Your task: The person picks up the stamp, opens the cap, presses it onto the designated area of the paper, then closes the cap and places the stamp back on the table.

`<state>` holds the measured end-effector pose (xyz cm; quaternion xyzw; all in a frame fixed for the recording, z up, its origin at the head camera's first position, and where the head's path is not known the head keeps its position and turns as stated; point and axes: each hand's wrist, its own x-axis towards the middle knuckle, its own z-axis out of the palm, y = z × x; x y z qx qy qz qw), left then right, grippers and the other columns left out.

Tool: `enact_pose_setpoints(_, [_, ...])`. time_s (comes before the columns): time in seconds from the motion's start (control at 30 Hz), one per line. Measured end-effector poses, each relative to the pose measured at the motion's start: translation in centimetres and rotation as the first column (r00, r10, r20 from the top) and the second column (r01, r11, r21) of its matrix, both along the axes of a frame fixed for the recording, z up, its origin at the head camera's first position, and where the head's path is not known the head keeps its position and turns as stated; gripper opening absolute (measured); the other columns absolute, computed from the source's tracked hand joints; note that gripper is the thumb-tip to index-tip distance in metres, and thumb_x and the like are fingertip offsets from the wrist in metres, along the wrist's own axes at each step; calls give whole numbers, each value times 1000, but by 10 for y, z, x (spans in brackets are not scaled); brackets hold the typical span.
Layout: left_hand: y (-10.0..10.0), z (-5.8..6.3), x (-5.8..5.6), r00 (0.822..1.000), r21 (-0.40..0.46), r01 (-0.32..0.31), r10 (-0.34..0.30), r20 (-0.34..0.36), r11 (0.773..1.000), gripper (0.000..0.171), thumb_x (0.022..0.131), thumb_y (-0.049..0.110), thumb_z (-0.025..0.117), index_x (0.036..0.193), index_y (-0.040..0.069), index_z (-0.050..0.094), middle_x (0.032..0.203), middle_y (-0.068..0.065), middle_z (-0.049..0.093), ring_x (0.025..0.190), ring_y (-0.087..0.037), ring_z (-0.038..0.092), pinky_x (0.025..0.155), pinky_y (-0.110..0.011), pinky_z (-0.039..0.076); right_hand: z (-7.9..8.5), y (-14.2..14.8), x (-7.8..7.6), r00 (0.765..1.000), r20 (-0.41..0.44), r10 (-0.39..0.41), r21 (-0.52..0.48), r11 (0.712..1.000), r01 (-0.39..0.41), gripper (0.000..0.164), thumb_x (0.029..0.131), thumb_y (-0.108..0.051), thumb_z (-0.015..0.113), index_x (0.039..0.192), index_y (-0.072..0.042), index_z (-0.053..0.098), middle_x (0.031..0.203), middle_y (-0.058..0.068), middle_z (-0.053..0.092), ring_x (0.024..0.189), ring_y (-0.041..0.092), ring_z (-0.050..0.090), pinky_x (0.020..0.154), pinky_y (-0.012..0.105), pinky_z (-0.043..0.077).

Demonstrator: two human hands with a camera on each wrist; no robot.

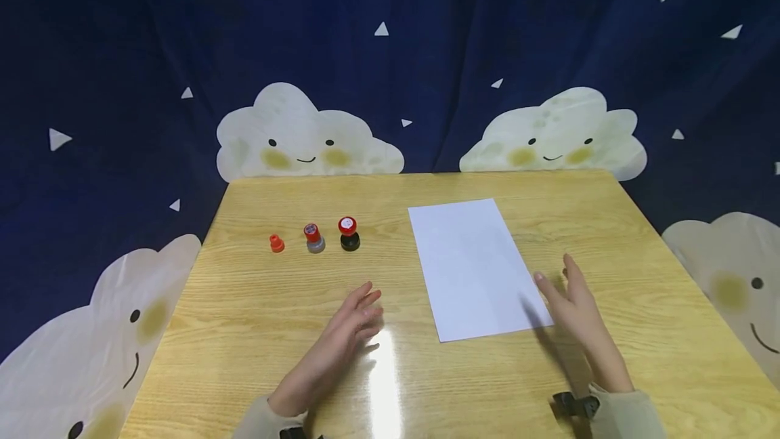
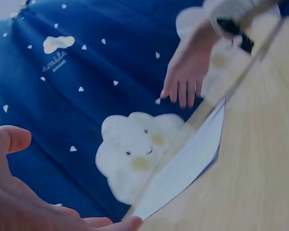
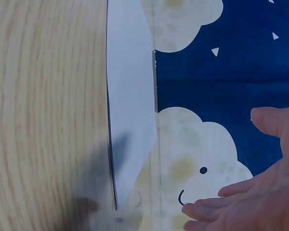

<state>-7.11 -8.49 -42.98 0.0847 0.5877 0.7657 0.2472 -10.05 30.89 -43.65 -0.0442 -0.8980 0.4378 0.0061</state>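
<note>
Head view: left hand (image 1: 350, 324) and right hand (image 1: 574, 305) empty, loosely spread; stamp-like pieces (image 1: 313, 238) near the worktop's (image 1: 244, 330) far-left corner stand spaced, perhaps for grasping.

Paper (image 3: 131, 91) is cut by the right wrist view's top edge; print (image 1: 347, 223) on the black-based stamp (image 1: 349, 232) is illegibly small.

Pale beige sleeves (image 1: 627, 417); black wrist fittings (image 1: 568, 404).

The left and right hands (image 2: 19, 202) (image 2: 190, 70) are apart, white paper (image 2: 188, 161) between them on the wooden table (image 2: 260, 154).
</note>
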Motion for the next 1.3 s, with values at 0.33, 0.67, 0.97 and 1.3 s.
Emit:
enact_pose_setpoints(0.33, [15, -17, -6, 957, 405, -36, -86, 278, 914, 64, 99, 29, 28, 148, -2, 1, 152, -27, 3, 138, -46, 13, 114, -53, 21, -5, 4, -16, 994, 110, 21, 18, 1000, -23, 82, 97, -48, 41, 144, 12, 12, 144, 35, 24, 128, 51, 31, 100, 63, 34])
enact_pose_setpoints(0.67, [43, -36, -25, 924, 496, -90, -113, 364, 864, 72, 97, 35, 30, 147, -4, -5, 151, -30, -4, 139, -46, 5, 115, -55, 11, -13, 7, -38, 975, 220, -16, 178, 984, -24, 83, 96, -54, 37, 136, 18, 29, 134, 39, 37, 121, 52, 37, 99, 58, 38])
enact_pose_setpoints(0.97, [62, -32, -38, 900, 481, -130, -100, 423, 867, 77, 94, 37, 34, 146, -7, -1, 149, -35, 2, 136, -51, 9, 114, -57, 13, -6, 4, -49, 972, 234, -35, 185, 983, -10, 54, 97, -47, 40, 78, 2, 54, 64, 5, 48, 57, 18, 44, 49, 28, 40])
enact_pose_setpoints(1.3, [69, -30, -46, 886, 466, -129, -109, 451, 875, 77, 94, 39, 30, 146, -8, -2, 147, -37, 4, 135, -53, 10, 112, -60, 15, -1, -1, -52, 941, 322, -109, 119, 990, 75, 48, 94, -49, 43, 67, -10, 38, 55, -3, 34, 45, 12, 34, 41, 26, 35])
